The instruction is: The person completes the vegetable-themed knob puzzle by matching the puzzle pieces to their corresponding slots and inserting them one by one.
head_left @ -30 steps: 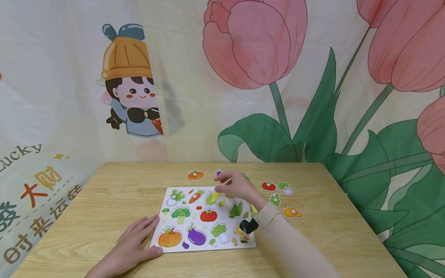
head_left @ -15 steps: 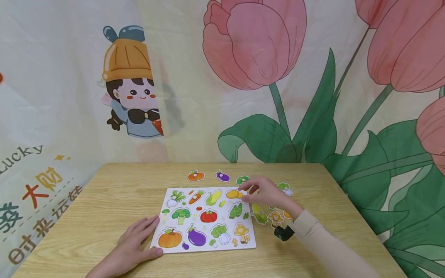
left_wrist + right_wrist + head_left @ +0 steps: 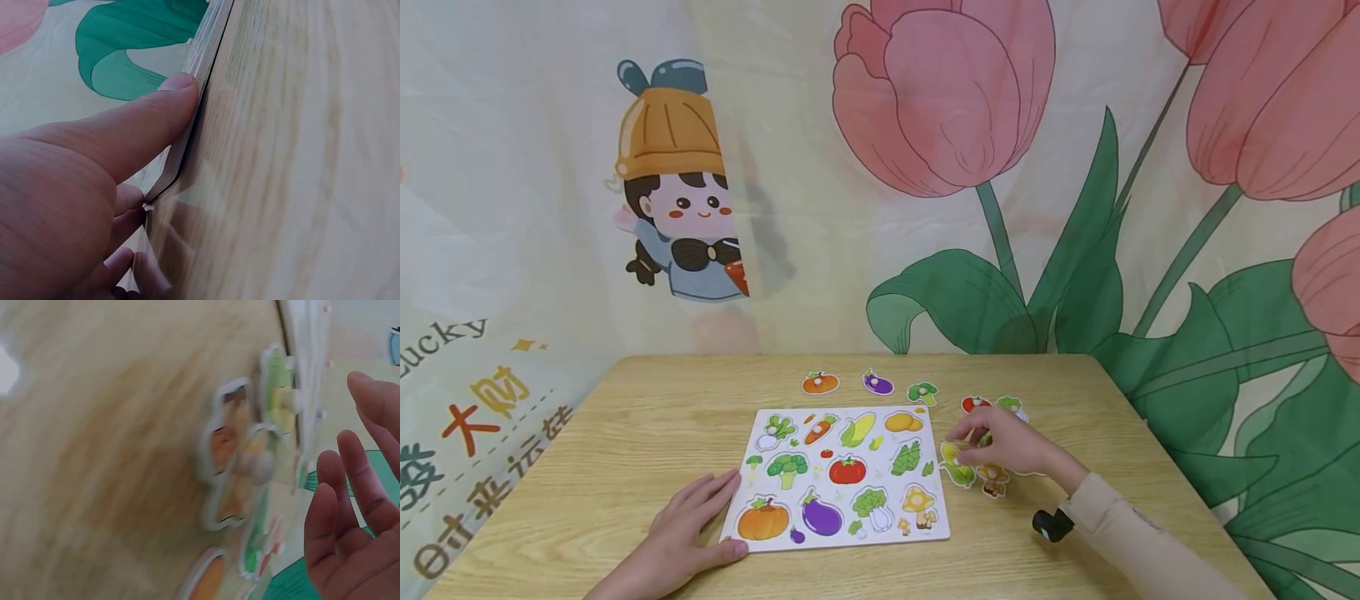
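Note:
A white vegetable puzzle board (image 3: 808,537) lies on the table, with printed pictures and knobbed turnip and carrot pieces (image 3: 817,435) in its back-left part. My left hand (image 3: 688,521) rests at its front-left corner, thumb on the front edge, other fingers stretched along the left side. In the left wrist view, the thumb (image 3: 140,125) presses against the board's edge. Over the loose pieces at the right, my right hand (image 3: 1015,440) hovers with fingers spread, holding nothing. Its fingertips are close above the knobbed corn piece (image 3: 953,475). A mushroom piece (image 3: 992,483) lies just beneath the hand.
Behind the board lie loose pumpkin (image 3: 820,384), eggplant (image 3: 878,384) and broccoli (image 3: 921,392) pieces. Tomato (image 3: 974,403) and bok choy (image 3: 1011,405) pieces lie beyond my right hand, partly covered by it. A printed cloth (image 3: 805,208) hangs behind the table.
My right hand has moved from above the board's back part rightward and toward me, to above the corn piece. The left hand keeps its place.

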